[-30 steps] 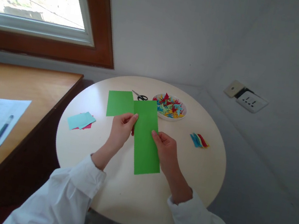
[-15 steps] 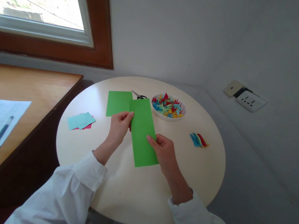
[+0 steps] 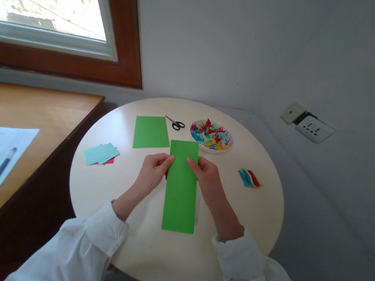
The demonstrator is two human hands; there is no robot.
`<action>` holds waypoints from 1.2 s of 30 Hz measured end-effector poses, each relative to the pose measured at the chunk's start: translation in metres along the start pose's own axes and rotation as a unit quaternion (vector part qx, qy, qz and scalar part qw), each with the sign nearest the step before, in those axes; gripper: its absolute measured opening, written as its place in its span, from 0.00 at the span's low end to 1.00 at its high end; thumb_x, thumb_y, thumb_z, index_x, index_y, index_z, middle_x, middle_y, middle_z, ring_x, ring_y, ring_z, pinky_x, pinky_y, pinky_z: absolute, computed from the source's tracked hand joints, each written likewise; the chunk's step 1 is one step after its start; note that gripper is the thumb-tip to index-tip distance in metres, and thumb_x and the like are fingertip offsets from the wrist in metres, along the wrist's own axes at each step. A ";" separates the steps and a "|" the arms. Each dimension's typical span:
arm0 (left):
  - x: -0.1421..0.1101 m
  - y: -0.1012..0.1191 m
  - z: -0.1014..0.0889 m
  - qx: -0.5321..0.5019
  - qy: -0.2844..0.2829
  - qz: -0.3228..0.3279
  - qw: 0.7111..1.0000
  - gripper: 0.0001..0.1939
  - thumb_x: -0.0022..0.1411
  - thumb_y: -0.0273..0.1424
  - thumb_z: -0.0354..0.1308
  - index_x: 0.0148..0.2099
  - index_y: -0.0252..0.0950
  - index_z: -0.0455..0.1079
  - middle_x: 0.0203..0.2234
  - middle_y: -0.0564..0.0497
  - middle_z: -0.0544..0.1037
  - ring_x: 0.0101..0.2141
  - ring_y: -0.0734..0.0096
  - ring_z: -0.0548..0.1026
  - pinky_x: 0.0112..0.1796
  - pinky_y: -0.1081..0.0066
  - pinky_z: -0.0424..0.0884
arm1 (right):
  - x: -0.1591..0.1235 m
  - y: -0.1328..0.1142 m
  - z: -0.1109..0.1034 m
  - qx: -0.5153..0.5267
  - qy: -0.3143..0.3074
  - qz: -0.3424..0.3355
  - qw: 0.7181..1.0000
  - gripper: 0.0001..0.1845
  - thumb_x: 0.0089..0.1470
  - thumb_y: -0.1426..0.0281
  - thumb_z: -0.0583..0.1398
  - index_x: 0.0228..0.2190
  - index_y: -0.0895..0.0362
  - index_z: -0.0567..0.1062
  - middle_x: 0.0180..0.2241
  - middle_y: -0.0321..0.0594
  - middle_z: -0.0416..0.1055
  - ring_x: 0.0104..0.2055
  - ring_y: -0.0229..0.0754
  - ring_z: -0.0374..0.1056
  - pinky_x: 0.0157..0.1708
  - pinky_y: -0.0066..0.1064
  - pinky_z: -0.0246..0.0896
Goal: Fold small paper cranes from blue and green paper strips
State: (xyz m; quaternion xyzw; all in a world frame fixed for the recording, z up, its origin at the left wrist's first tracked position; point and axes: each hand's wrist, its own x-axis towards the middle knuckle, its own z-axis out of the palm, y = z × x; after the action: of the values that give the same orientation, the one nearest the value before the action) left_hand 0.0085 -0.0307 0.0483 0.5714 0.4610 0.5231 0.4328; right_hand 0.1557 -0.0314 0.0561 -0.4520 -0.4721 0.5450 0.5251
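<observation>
A long rectangle of green paper (image 3: 181,193) is held up over the middle of the round table, its long sides running toward me. My left hand (image 3: 154,169) pinches its left edge near the far end, thumb on top. On the opposite edge, at about the same height, my right hand (image 3: 207,175) pinches it too, thumb on top. The fingers under the paper are hidden. Just beyond my left hand, a second green sheet (image 3: 151,132) lies flat on the table. Black-handled scissors (image 3: 177,125) rest between that sheet and the bowl.
The white round table (image 3: 234,207) also bears a bowl of colourful folded paper pieces (image 3: 212,136), a few coloured strips (image 3: 250,178) at right and light blue and pink papers (image 3: 101,153) at left. A wooden desk (image 3: 49,121) with written sheets and a pen (image 3: 2,168) stands left.
The held green paper has turned straighter and come nearer to me. My right hand has slid toward its far end, level with the left. The scissors' handles are now uncovered.
</observation>
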 end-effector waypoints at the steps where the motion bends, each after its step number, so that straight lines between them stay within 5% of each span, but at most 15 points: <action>1: -0.002 0.003 0.000 0.004 -0.015 0.002 1.000 0.19 0.55 0.39 0.55 0.18 0.34 0.60 0.13 0.57 0.60 0.17 0.78 0.58 0.19 0.76 0.55 | 0.001 0.000 0.001 0.012 0.000 0.005 1.000 0.17 0.37 0.59 0.66 0.28 0.59 0.77 0.27 0.39 0.76 0.25 0.41 0.69 0.27 0.33 0.65; 6: -0.012 0.021 -0.002 0.055 -0.061 0.019 0.996 0.19 0.57 0.38 0.53 0.17 0.35 0.57 0.13 0.57 0.58 0.17 0.78 0.56 0.19 0.75 0.52 | 0.004 -0.009 0.000 -0.010 0.018 -0.009 1.000 0.15 0.36 0.62 0.67 0.28 0.58 0.76 0.28 0.39 0.76 0.27 0.42 0.69 0.28 0.35 0.65; 11: -0.021 0.032 -0.006 0.122 -0.091 0.042 0.987 0.20 0.59 0.37 0.50 0.17 0.36 0.54 0.13 0.57 0.54 0.16 0.78 0.54 0.19 0.74 0.49 | 0.003 -0.041 -0.006 -0.143 -0.004 -0.153 0.978 0.15 0.38 0.67 0.66 0.33 0.54 0.78 0.38 0.39 0.76 0.38 0.42 0.70 0.38 0.34 0.63; 18: -0.021 0.039 -0.007 0.138 -0.113 0.054 0.982 0.19 0.59 0.38 0.49 0.19 0.36 0.53 0.14 0.57 0.54 0.17 0.79 0.52 0.19 0.75 0.48 | 0.004 -0.065 -0.005 -0.262 -0.062 -0.194 0.944 0.04 0.42 0.69 0.63 0.20 0.56 0.77 0.22 0.35 0.74 0.27 0.39 0.68 0.30 0.31 0.60; 28: -0.025 0.037 -0.020 0.179 -0.131 0.010 0.975 0.17 0.59 0.38 0.48 0.23 0.33 0.63 0.16 0.56 0.62 0.20 0.78 0.58 0.21 0.76 0.53 | 0.022 -0.052 -0.031 -0.117 0.115 -0.161 0.973 0.07 0.35 0.66 0.66 0.19 0.56 0.75 0.20 0.34 0.72 0.23 0.38 0.66 0.24 0.30 0.59; 36: -0.031 0.040 -0.031 0.151 -0.105 0.006 0.983 0.16 0.57 0.38 0.52 0.22 0.33 0.65 0.17 0.55 0.64 0.20 0.77 0.61 0.22 0.75 0.56 | 0.026 -0.056 -0.054 -0.059 0.215 -0.181 0.958 0.07 0.33 0.66 0.67 0.19 0.55 0.76 0.17 0.31 0.69 0.19 0.34 0.62 0.21 0.28 0.57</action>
State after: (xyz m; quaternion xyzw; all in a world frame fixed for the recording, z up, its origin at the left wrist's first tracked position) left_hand -0.0199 -0.0686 0.0840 0.6849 0.4832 0.3869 0.3843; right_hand 0.2165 -0.0032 0.1041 -0.4957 -0.4529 0.3018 0.6768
